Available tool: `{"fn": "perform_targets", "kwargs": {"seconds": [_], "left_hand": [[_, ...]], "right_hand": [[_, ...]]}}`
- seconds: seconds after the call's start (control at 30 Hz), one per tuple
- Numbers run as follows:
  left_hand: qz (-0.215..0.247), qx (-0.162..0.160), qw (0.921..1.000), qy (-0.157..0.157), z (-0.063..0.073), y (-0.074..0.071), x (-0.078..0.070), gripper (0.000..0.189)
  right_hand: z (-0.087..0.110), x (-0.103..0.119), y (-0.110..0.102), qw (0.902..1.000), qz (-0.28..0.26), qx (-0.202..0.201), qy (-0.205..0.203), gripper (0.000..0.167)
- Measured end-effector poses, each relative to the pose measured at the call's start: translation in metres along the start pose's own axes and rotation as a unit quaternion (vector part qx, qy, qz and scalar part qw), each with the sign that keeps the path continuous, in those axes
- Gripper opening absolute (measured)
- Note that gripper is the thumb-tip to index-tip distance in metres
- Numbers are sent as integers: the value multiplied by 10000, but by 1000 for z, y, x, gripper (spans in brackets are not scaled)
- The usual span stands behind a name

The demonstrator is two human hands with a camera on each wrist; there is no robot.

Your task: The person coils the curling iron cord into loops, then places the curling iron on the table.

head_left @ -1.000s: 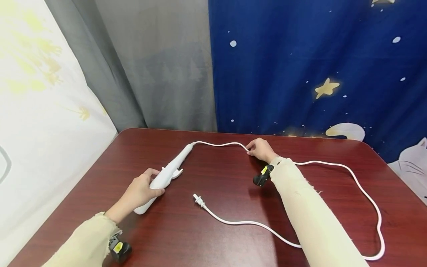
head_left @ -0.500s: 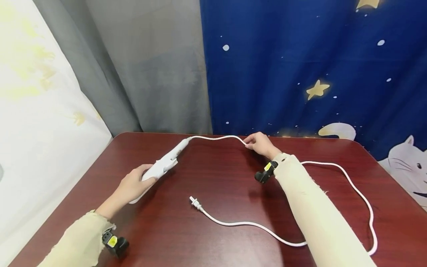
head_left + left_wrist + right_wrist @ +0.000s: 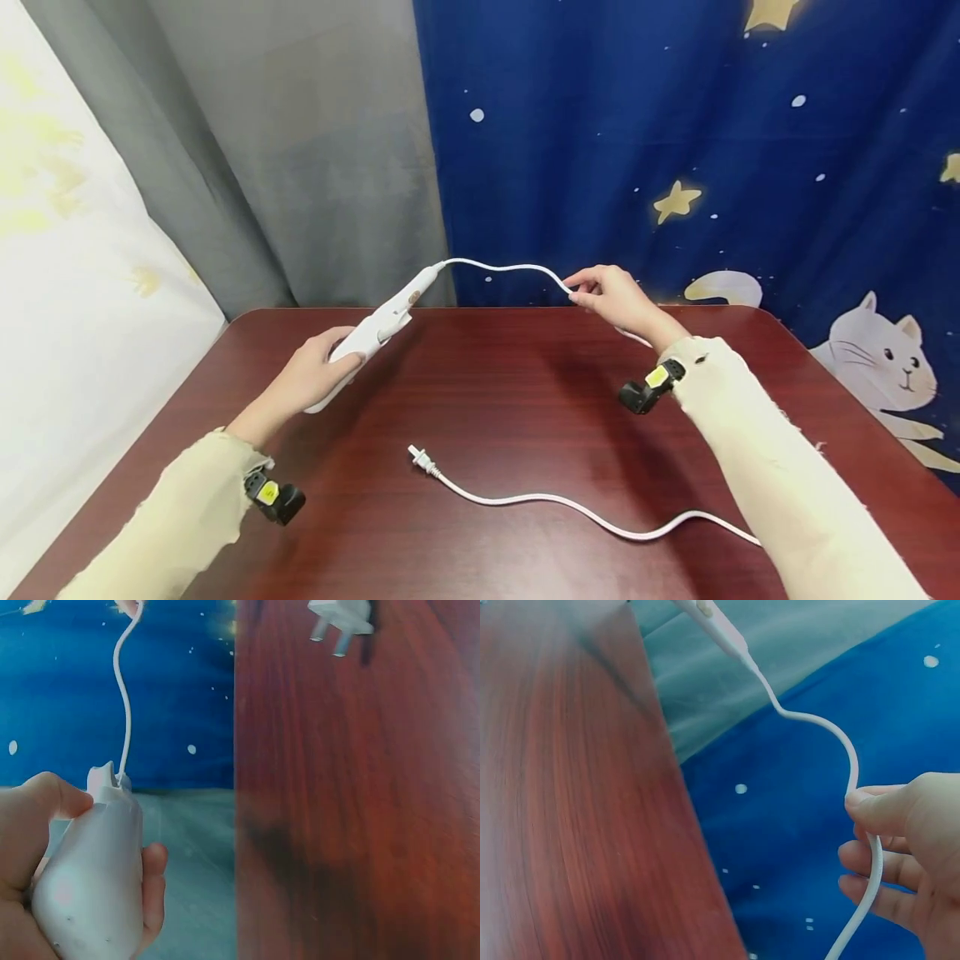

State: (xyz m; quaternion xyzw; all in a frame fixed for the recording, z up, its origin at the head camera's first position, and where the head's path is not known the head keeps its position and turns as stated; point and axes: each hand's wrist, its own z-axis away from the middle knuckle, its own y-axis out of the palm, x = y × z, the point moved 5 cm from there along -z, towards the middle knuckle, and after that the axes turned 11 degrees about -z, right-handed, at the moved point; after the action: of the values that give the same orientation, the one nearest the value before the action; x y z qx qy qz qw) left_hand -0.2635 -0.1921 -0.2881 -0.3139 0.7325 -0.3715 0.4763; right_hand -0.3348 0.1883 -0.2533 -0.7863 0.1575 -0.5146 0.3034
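Observation:
My left hand [image 3: 315, 371] grips the wide end of a white hair curling iron [image 3: 384, 321], which is tilted up off the table with its narrow corded end pointing away. In the left wrist view, thumb and fingers wrap round the iron's rounded body [image 3: 94, 881]. My right hand [image 3: 618, 298] pinches the white cord [image 3: 517, 267] between thumb and fingertips, also above the table. The cord [image 3: 832, 727] sags in a wave between the two hands. A two-pin plug [image 3: 422, 460] lies on the table in front, its cord running under my right forearm.
The dark red wooden table [image 3: 480, 392] has its far edge just behind my hands. A grey curtain [image 3: 315, 150] and a blue star-patterned curtain [image 3: 585, 150] hang behind it. White cloth [image 3: 82, 317] hangs along the left side.
Both hands have risen, lifting the curling iron and the held stretch of cord off the table. My right hand has moved slightly right. The plug has stayed on the table.

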Motion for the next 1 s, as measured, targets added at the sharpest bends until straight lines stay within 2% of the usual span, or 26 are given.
{"fn": "perform_targets", "kwargs": {"seconds": [0.27,0.37,0.5,0.67,0.83,1.0], "left_hand": [[-109,-24,9997,201,-24,6,-24,41],[18,-17,9997,239,-32,10,-35,42],[288,68,9991,289,-40,15,-48,43],[931,282,9945,380,-43,20,-58,45],[1496,613,9840,747,-40,26,-72,45],[2074,1100,9631,1318,-33,33,-87,45]], "right_hand": [[29,14,-32,9989,127,-325,-328,25],[43,19,-42,9978,-185,-412,-475,26],[65,26,-49,9935,-870,-385,-627,30],[85,37,-37,9841,-1458,113,-1009,32],[94,41,-14,9778,-1379,953,-1255,33],[90,33,7,9660,-1339,1632,-1496,31]]}}
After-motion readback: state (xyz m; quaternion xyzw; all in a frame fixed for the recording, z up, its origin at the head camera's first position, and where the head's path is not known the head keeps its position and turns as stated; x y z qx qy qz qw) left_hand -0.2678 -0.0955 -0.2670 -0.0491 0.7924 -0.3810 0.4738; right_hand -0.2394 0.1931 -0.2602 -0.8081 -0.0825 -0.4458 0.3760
